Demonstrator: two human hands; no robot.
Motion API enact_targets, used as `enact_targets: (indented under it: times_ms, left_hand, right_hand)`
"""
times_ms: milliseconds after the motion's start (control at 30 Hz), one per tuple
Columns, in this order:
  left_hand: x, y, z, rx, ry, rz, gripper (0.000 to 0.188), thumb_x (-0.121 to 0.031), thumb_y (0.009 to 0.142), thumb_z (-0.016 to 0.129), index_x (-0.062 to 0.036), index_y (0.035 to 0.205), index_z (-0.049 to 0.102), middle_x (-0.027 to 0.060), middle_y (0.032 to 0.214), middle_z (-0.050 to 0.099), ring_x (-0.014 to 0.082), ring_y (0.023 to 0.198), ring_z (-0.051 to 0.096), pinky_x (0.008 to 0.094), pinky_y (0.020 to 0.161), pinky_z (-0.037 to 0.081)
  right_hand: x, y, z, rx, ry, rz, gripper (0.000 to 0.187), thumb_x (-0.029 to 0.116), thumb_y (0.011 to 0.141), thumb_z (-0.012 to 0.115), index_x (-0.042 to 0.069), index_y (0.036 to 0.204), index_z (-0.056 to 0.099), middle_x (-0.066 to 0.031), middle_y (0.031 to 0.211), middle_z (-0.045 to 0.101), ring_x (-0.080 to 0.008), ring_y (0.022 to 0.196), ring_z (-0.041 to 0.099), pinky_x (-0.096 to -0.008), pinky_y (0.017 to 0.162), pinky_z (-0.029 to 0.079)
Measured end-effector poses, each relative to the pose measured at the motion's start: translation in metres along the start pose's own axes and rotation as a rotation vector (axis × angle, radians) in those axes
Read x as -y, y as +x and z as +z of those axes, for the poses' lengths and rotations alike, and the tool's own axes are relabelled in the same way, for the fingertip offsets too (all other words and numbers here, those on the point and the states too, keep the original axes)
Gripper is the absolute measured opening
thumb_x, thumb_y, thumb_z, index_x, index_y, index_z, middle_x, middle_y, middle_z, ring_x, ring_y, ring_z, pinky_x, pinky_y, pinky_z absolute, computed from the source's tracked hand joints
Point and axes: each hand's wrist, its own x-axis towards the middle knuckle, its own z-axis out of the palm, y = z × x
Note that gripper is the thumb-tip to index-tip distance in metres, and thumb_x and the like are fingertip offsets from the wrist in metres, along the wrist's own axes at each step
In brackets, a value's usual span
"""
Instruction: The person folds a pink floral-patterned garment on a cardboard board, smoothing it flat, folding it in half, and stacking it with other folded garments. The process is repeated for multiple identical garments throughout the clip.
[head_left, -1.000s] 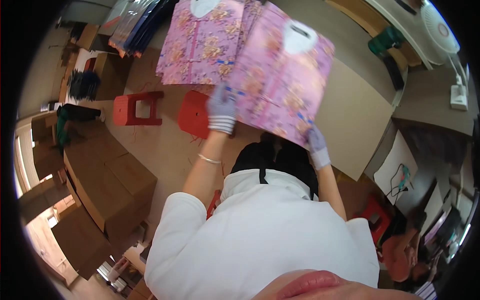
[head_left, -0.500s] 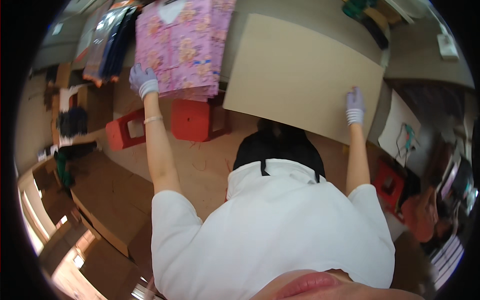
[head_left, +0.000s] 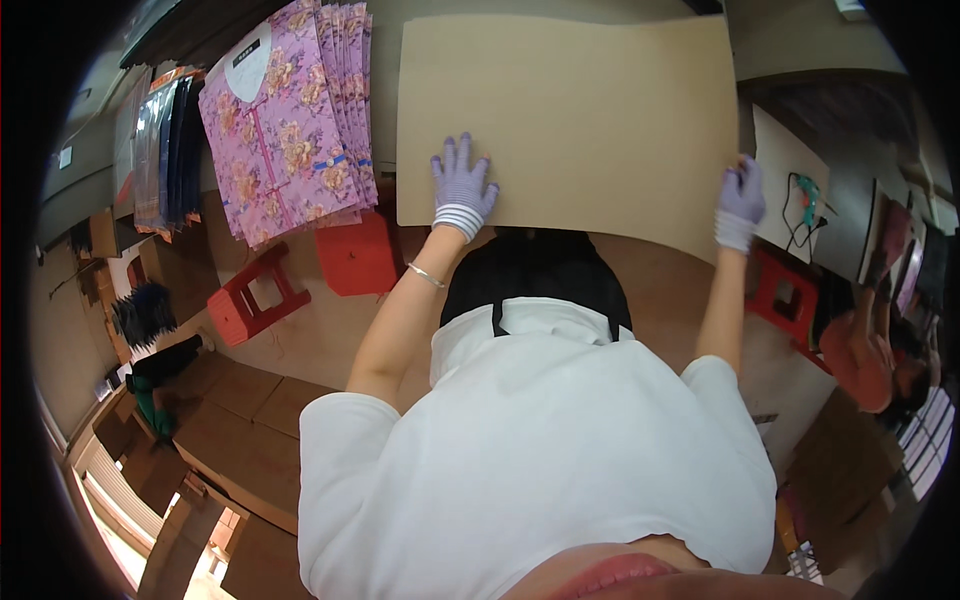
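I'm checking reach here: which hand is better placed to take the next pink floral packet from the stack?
Probably the left hand. It lies flat on the brown board, close beside the stack of pink floral packets to its left. The right hand grips the board's far right edge, away from the stack.

Plain tan cardboard sheet (head_left: 570, 120), big & rectangular, lying flat on worktop, near edge overhanging
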Motion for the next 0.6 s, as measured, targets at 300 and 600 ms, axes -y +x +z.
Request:
enact_targets:
  times_ms: [300, 600]
  left_hand:
    - [0.119, 0.042, -0.034, -0.471, -1.243, -0.503, 0.046, -0.018, 0.089, 0.071, 0.0074, 0.124, 0.057, 0.0166, 0.111, 0.067, 0.019, 0.094, 0.063, 0.0322, 0.086, 0.05]
    - [0.019, 0.041, -0.097, -0.578, -0.598, -0.127, 0.03, -0.015, 0.089, 0.063, -0.0004, 0.115, 0.066, 0.0179, 0.108, 0.069, 0.0303, 0.094, 0.068, 0.0348, 0.085, 0.053]
  right_hand:
    - [-0.121, 0.055, -0.108, -0.017, 0.102, 0.047, 0.027, 0.01, 0.094, 0.062, -0.002, 0.117, 0.063, -0.0071, 0.104, 0.067, -0.0142, 0.096, 0.063, -0.0268, 0.087, 0.049]
    - [0.016, 0.025, -0.025, 0.146, -0.22, -0.244, 0.038, 0.017, 0.094, 0.06, 0.001, 0.129, 0.057, -0.0161, 0.115, 0.068, -0.03, 0.11, 0.065, -0.0351, 0.095, 0.049]
